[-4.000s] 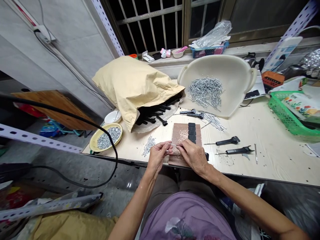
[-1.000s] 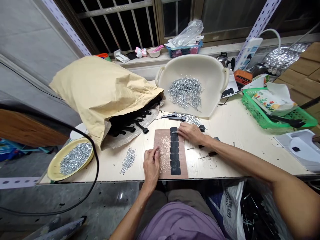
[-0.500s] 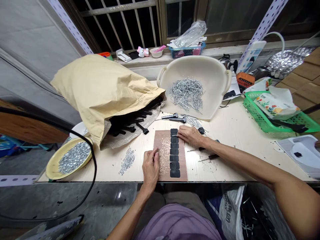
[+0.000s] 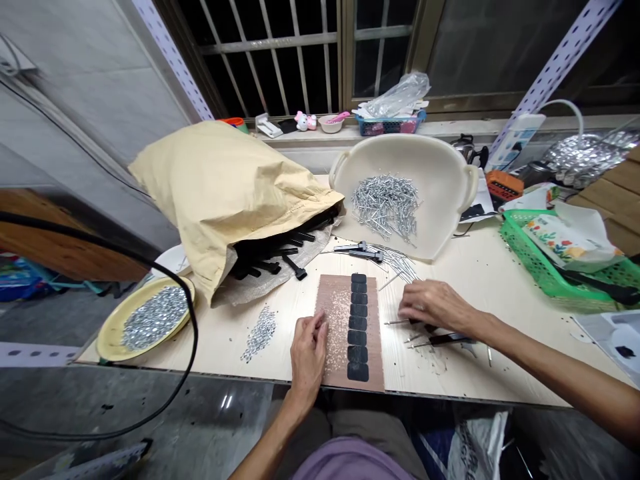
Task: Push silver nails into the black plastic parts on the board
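On the left edge of a brown board (image 4: 336, 293) rests my left hand (image 4: 307, 347), thumb and fingers pressed together; anything between them is hidden. A column of black rounded pieces (image 4: 358, 323) lies along the board's right side. My right hand (image 4: 435, 303), slightly blurred, is to the right of the board, over dark-handled tools with thin metal shafts (image 4: 445, 339); whether it grips one is unclear. Small shiny metal bits (image 4: 261, 333) are heaped left of my left hand. Behind the board lie thin metal pins (image 4: 400, 260) and two black pieces with wide heads (image 4: 367, 253).
A cream basin (image 4: 445, 227) holding metal pins stands at the back. To the left, a large tan sack (image 4: 215, 187) spills black parts near a yellow dish (image 4: 107, 333) of metal bits. A green basket (image 4: 525, 250) is at right. A black cable (image 4: 189, 327) loops at left.
My right hand has moved from the top of the black column to the tools on the right. My left hand stays by the board. The whole view has shifted somewhat.
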Demonstrator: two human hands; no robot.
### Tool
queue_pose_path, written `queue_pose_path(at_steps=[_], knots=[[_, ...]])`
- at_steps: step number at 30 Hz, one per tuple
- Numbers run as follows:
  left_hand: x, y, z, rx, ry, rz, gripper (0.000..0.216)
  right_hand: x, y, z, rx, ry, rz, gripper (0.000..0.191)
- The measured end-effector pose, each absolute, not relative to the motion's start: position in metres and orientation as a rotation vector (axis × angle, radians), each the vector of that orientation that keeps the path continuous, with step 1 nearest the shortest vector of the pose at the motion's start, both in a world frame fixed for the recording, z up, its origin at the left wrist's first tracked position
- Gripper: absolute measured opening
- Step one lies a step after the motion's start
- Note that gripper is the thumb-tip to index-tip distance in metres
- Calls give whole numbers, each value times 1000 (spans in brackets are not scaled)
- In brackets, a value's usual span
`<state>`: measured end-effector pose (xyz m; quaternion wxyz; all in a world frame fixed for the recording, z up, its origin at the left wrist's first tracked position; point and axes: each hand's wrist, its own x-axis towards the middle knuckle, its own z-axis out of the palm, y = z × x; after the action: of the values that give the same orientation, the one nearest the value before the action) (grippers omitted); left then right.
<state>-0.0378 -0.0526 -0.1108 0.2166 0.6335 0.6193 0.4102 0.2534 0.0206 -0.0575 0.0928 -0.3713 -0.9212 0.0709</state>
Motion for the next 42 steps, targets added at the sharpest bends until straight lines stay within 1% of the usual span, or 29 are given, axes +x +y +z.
queue_pose_path(at_steps=[3, 6, 11, 16, 19, 24, 28, 30, 32, 35, 38, 40, 42], knots=[[-36, -54, -110, 1734, 1667, 1135, 28, 226, 68, -62, -1217, -2513, -2, 33], [-47, -57, -103, 1698, 1649, 1134, 28, 181, 120, -76, -1227, -2448, -143, 29], [-116, -65, -92, 1693, 2012, 1205, 26, 123, 172, -101, -1190, -2631, -222, 25], [-170, -65, -96, 1934, 2239, 928, 27, 114, 175, -115, -1142, -2739, -288, 29], [-173, -47, -101, 2078, 2257, 781, 28, 116, 171, -120, -1182, -2733, -304, 29], [-166, -13, -104, 2231, 2276, 361, 28, 123, 164, -120, -1151, -2623, -360, 26], [-166, -5, -104, 2239, 2244, 253, 26, 132, 150, -103, -1101, -2434, -386, 26], [-166, -5, -102, 2219, 2232, 285, 24, 134, 136, -89, -1073, -2344, -355, 25], [-164, -7, -99, 2187, 2208, 393, 21, 135, 117, -76, -1034, -2283, -280, 24], [-151, -11, -93, 2044, 2080, 769, 17, 130, 78, -61, -997, -2224, -74, 27], [-125, -13, -85, 1617, 1831, 1145, 17, 118, 39, -55, -986, -2212, 169, 34], [-104, -14, -80, 1294, 1633, 1250, 24, 111, 19, -56, -968, -2224, 274, 33], [-85, -15, -74, 1102, 1464, 1300, 28, 108, 7, -59, -979, -2229, 300, 31]])
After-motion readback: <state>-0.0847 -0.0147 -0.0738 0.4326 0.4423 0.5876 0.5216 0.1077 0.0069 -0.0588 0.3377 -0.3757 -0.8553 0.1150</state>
